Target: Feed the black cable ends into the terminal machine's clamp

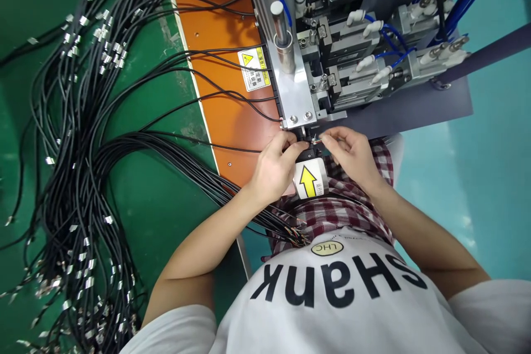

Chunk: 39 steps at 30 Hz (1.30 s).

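Note:
My left hand [277,168] is closed in a pinch on a black cable [232,147] at the small black fixture [307,150] below the machine head. My right hand [350,152] is pinched on the cable's thin wire ends [318,139] just right of that fixture. Both hands sit above a white block with a yellow arrow label [309,180]. The metal machine [315,55], with its cylinder and blue air hoses, stands directly behind my fingers.
A large bundle of black cables with metal clips [78,138] sprawls over the green table [25,99] at left. Several cables cross the orange plate [224,105] toward the machine. A yellow warning sticker [254,68] is on the plate. Teal floor [498,177] lies at right.

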Each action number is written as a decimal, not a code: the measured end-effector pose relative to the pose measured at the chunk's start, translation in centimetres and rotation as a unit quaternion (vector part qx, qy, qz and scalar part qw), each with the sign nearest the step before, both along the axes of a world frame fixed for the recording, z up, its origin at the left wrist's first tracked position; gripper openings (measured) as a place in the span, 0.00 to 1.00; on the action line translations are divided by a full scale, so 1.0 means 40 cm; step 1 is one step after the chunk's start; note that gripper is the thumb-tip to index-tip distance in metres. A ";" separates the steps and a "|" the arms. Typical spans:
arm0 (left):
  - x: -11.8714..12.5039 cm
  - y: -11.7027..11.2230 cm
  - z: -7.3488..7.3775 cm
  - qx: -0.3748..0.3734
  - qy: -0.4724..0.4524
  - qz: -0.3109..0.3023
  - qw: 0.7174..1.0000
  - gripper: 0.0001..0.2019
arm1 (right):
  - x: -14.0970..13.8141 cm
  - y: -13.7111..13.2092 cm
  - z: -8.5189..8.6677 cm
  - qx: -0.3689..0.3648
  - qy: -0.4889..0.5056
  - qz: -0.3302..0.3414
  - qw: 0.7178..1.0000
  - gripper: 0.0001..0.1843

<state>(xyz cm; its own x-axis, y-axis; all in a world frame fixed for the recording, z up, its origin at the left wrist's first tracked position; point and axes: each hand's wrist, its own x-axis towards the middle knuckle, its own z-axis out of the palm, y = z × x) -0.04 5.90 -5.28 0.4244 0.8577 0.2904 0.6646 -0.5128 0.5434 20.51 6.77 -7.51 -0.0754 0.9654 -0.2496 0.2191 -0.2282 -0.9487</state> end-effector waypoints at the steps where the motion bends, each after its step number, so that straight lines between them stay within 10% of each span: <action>1: 0.000 0.001 0.001 0.004 0.001 -0.002 1.000 0.14 | -0.005 0.001 0.003 0.012 -0.010 -0.005 1.000 0.13; 10: 0.004 -0.001 0.000 0.020 0.044 0.005 0.999 0.14 | -0.039 0.002 0.027 0.209 -0.141 -0.027 0.967 0.07; 20: 0.006 -0.025 0.017 -0.017 0.083 0.020 0.996 0.17 | -0.026 0.022 -0.013 -0.093 0.095 -0.031 0.991 0.12; 28: 0.005 -0.023 0.013 0.006 0.066 0.019 0.998 0.16 | 0.011 -0.038 0.034 0.131 -0.101 0.012 0.986 0.15; 39: 0.004 -0.034 -0.001 0.025 0.083 0.038 0.995 0.16 | -0.014 0.018 0.008 -0.094 0.124 -0.014 0.988 0.17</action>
<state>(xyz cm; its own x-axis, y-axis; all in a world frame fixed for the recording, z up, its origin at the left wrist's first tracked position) 0.10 4.53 -5.30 0.4038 0.8755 0.2653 0.7814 -0.4809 0.3976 19.95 7.51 -7.20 -0.1305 0.9063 -0.4020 -0.0238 -0.4082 -0.9126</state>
